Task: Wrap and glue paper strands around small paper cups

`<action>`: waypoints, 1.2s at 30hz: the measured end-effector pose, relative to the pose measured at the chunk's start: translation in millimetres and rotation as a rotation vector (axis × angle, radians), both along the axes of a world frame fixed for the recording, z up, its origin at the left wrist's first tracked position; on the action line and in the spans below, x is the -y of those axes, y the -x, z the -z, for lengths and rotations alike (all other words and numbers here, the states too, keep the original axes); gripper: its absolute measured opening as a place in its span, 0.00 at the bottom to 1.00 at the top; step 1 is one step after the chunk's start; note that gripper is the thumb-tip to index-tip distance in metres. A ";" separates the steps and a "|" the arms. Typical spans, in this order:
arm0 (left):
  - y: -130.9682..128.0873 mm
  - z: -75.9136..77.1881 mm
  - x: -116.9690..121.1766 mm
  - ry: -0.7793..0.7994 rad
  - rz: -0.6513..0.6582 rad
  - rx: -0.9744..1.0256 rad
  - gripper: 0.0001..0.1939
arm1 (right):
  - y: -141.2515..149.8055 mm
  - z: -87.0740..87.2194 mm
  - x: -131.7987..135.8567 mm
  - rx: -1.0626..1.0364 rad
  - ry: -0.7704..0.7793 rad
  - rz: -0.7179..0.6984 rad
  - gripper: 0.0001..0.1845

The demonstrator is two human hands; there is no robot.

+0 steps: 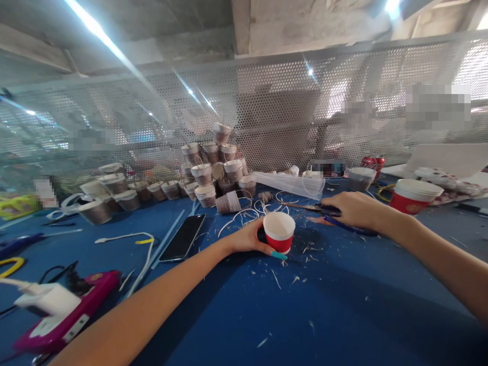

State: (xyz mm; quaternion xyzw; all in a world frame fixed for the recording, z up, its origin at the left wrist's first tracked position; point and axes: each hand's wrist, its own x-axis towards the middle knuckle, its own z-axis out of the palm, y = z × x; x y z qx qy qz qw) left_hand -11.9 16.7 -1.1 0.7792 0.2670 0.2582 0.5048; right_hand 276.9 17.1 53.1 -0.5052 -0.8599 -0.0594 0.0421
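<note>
A red paper cup [280, 243] with a white rim stands upright on the blue table [244, 315], its mouth facing up. Around its left side curls my left hand [249, 239], thumb across the front and other fingers hidden behind the cup. To the right, my right hand [345, 209] is closed on scissors [331, 211] with dark blue handles, their blades pointing left behind the cup. White string [244, 218] lies in loose loops behind the cup, beside the blades. Small white scraps [295, 279] are scattered in front of it.
Small cups of brown material [202, 174] are stacked at the back before a perforated metal screen [278, 112]. A phone [183, 238] lies left of the cup, a magenta power strip [72, 310] nearer. Stacked red paper cups [414, 197] and a soda can [373, 165] stand right.
</note>
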 end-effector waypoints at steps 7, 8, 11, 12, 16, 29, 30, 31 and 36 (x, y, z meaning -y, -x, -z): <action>-2.4 -3.5 2.6 0.033 -0.004 0.005 0.35 | 5.1 -4.6 8.4 0.046 0.080 -0.015 0.26; -2.3 -3.7 2.5 0.038 0.002 0.004 0.34 | 5.4 -5.7 9.4 0.047 0.078 -0.016 0.26; -2.5 -4.3 2.6 0.050 0.005 0.004 0.33 | 6.8 -8.0 12.0 0.056 0.088 -0.017 0.25; -2.6 -4.5 2.7 0.054 0.004 0.006 0.32 | 7.7 -8.4 12.8 0.061 0.096 -0.015 0.24; -2.3 -4.2 2.2 0.075 0.017 0.017 0.30 | 12.7 -7.9 15.3 0.075 0.125 0.003 0.24; 0.4 -6.6 2.9 0.113 -0.018 0.020 0.34 | 14.6 4.0 5.5 0.081 -0.051 0.122 0.25; 0.8 -5.5 2.6 0.149 -0.036 0.057 0.34 | 15.3 4.2 5.7 0.074 -0.061 0.140 0.25; 1.3 -4.1 2.1 0.195 -0.059 0.099 0.33 | 16.4 4.4 6.1 0.065 -0.068 0.158 0.26; 3.3 2.0 -1.9 0.393 -0.213 0.295 0.27 | 25.8 7.2 11.9 -0.018 -0.056 0.243 0.29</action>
